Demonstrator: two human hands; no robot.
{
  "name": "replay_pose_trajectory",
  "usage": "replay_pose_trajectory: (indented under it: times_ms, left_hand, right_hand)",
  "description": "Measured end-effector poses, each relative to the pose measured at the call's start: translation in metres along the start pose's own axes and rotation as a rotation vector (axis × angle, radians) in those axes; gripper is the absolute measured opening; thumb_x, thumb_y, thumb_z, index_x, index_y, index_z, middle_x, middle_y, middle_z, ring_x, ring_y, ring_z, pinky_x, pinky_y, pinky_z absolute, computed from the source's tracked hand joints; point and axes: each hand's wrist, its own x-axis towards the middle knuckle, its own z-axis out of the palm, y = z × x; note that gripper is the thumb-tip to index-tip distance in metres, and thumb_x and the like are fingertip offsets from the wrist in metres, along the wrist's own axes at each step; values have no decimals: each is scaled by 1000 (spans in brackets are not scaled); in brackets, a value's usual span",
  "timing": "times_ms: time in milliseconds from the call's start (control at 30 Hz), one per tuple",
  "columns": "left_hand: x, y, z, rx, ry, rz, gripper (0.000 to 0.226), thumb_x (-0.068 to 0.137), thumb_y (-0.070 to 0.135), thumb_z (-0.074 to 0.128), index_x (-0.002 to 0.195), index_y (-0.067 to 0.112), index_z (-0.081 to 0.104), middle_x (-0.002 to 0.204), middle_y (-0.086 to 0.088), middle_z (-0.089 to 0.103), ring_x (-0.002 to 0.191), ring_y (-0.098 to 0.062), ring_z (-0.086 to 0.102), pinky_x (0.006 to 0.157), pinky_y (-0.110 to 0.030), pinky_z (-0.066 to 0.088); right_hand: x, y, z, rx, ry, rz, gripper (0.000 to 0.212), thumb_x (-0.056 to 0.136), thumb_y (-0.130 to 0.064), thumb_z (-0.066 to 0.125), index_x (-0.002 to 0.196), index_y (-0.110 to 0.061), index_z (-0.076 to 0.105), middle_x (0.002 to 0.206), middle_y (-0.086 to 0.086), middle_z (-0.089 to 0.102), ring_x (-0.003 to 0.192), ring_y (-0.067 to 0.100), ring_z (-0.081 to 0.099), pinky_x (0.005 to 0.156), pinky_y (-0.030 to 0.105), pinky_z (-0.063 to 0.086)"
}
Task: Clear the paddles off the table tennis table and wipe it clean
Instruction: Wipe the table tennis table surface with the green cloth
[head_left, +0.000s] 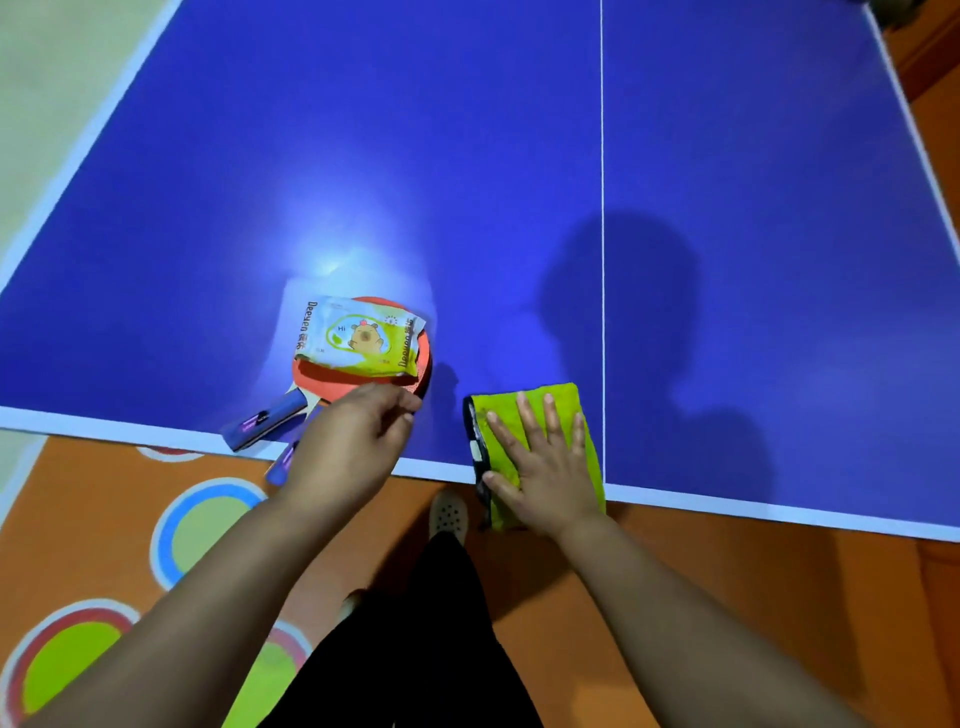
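Position: worn on the head, above the near edge of the table (467, 156).
Direction: aimed forward and down.
Closeness: near.

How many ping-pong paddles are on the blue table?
2. They lie stacked by the table's near edge under a wipes packet: the top paddle shows its red face, the lower paddle shows only a black rim and a handle beside the left hand. Another could hide beneath.

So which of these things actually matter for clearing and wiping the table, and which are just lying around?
Part of the job: two stacked paddles; green cloth under the right hand; wet wipes pack lying on the paddles; blue table tennis table.
Just there: floor mat with coloured circles; slipper.
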Motion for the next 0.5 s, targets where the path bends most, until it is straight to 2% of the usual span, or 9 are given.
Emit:
replay_pose_trajectory:
  times_ms: [100, 200, 267, 333, 400, 500]
  left_hand:
    - [10, 2, 2, -19, -6, -10, 19, 90, 15, 56, 102, 24, 66, 98, 13, 61, 85, -3, 50, 66, -4, 34]
    - [26, 5, 2, -50, -8, -37, 18, 90, 15, 56, 102, 24, 67, 101, 11, 63, 89, -8, 55, 72, -22, 42]
    - [39, 6, 2, -88, -9, -68, 18, 90, 16, 56, 101, 25, 67, 101, 11, 64, 91, -9, 58, 76, -26, 45]
    - [54, 7, 0, -104, 10, -90, 17, 90, 16, 56, 99, 27, 66, 99, 12, 64, 91, -8, 59, 77, -25, 46]
    - [69, 8, -3, -103, 53, -109, 17, 89, 15, 57, 97, 27, 67, 96, 14, 63, 90, -6, 58, 74, -16, 42]
    - [89, 7, -13, -145, 111, -161, 19, 88, 13, 58, 93, 30, 66, 94, 17, 64, 88, -5, 57, 72, -13, 40]
  right_hand:
    - [15, 11, -4, 34, -4, 58, 74, 84, -71, 30, 150, -42, 14, 162, 3, 12, 148, 30, -2, 112, 60, -3]
    - [39, 21, -8, 61, 1, 111, 77, 81, -72, 29, 151, -42, 14, 162, 2, 7, 149, 31, -4, 113, 60, -5]
    - [62, 30, -14, 60, 1, 143, 78, 80, -73, 24, 151, -43, 12, 163, 2, 4, 149, 32, -6, 113, 62, -4]
    - [88, 40, -21, 62, 4, 160, 79, 78, -74, 19, 151, -43, 11, 163, 2, 3, 149, 33, -7, 113, 62, -5]
    - [113, 48, -27, 50, 0, 158, 81, 77, -75, 15, 151, -43, 9, 163, 2, 1, 149, 33, -8, 113, 61, -5]
    - [153, 55, -38, 21, -22, 149, 81, 73, -77, 6, 146, -45, -8, 163, 0, -8, 148, 31, -14, 113, 59, -10]
